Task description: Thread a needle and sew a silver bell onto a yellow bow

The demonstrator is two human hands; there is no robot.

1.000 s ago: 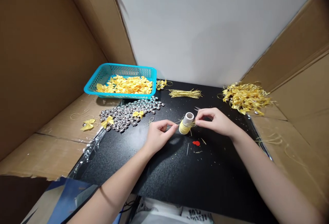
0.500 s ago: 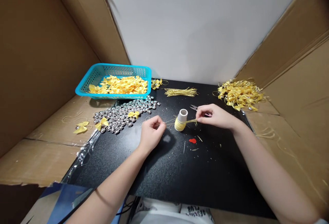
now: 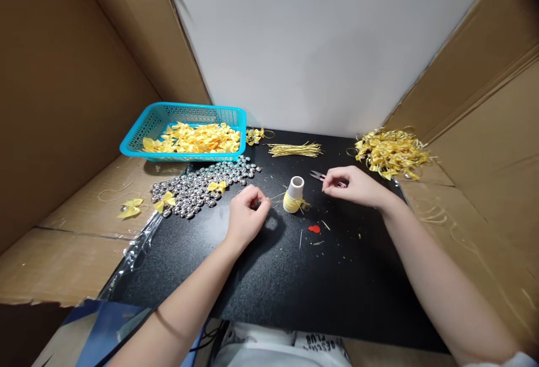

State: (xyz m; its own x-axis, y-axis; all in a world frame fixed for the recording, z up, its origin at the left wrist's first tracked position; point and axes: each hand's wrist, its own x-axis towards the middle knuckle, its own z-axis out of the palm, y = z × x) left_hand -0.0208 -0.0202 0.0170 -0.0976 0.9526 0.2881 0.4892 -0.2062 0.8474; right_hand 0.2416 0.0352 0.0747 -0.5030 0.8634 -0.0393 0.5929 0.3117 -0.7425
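At frame centre the left hand (image 3: 245, 214) pinches a fine gold thread (image 3: 275, 197) running to the yellow spool (image 3: 292, 195) just right of it – the right hand (image 3: 356, 186) closes on small scissors (image 3: 320, 176) beside the spool

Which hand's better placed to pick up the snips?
Right. The right hand already rests on the snips behind the thread spool; the left hand is pinching thread on the spool's far side.

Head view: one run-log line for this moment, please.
left hand: pinching gold thread | right hand: on snips | thread spool: upright between hands, on black mat
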